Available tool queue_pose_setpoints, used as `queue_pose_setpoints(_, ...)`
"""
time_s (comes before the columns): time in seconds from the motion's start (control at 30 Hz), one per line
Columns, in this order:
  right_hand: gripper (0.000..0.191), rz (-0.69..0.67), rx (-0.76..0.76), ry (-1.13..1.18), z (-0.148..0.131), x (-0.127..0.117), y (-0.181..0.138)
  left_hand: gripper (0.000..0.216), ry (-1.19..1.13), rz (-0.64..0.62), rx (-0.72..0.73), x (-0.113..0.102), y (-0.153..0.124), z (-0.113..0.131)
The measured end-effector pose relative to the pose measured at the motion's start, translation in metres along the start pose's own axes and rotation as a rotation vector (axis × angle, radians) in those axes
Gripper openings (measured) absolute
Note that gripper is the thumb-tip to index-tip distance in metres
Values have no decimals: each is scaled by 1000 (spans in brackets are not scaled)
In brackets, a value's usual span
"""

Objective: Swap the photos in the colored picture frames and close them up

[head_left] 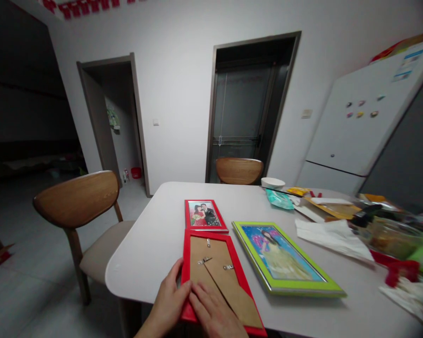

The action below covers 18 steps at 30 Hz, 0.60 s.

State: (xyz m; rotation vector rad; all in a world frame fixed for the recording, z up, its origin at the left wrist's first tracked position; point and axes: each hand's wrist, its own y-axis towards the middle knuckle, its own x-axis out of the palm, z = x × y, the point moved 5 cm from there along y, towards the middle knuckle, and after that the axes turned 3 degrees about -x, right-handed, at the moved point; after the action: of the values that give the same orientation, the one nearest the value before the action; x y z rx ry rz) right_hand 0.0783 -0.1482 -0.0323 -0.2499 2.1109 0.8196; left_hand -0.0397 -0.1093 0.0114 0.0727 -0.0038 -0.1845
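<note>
**Two hands on a face-down frame at the desk's near edge**

A red picture frame (214, 272) lies face down at the near edge of a white desk (151, 239), its brown backing board and folded stand facing up. The person's left hand (169, 303) rests against the frame's left rim with its fingers loosely curled and the thumb along the red edge; whether it actually grips the rim cannot be told. The right hand (216, 314) lies open and flat on the backing board, holding nothing.

The frame's far edge sits just beside a smaller red frame (205, 215), which lies photo up nearer the desk's middle. To the right, across a narrow strip of bare desk, a green frame (285, 258) lies picture up and angled toward the near-right edge.

Bare surface runs from the red frames to the desk's left edge and its rounded near-left corner. The right edge is crowded: white paper (333, 237), a teal packet (280, 199) and blurred clutter. A white bowl (272, 182) stands at the far edge. One wooden chair (79, 197) stands off the left edge, and another chair (238, 170) stands at the far edge.
</note>
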Motion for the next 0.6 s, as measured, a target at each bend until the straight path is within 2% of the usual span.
queue_pose_setpoints(0.13,58,-41,-7,41,-9,-9,8,44,365,82,81,-9,5,-6)
queue_pose_setpoints(0.2,51,-77,-32,88,-15,-24,13,44,440,95,106,-9,6,-7)
queue_pose_setpoints(0.27,42,-65,11,104,-13,-46,20,45,488,89,107,-7,8,-7)
queue_pose_setpoints(0.37,36,27,220,-27,13,-79,28,53,551,58,96,-2,11,-7)
queue_pose_setpoints(0.43,35,18,318,-158,34,-92,33,58,569,38,103,2,14,-5)
queue_pose_setpoints(0.6,27,-66,353,-328,60,-92,37,54,509,32,129,4,19,-5)
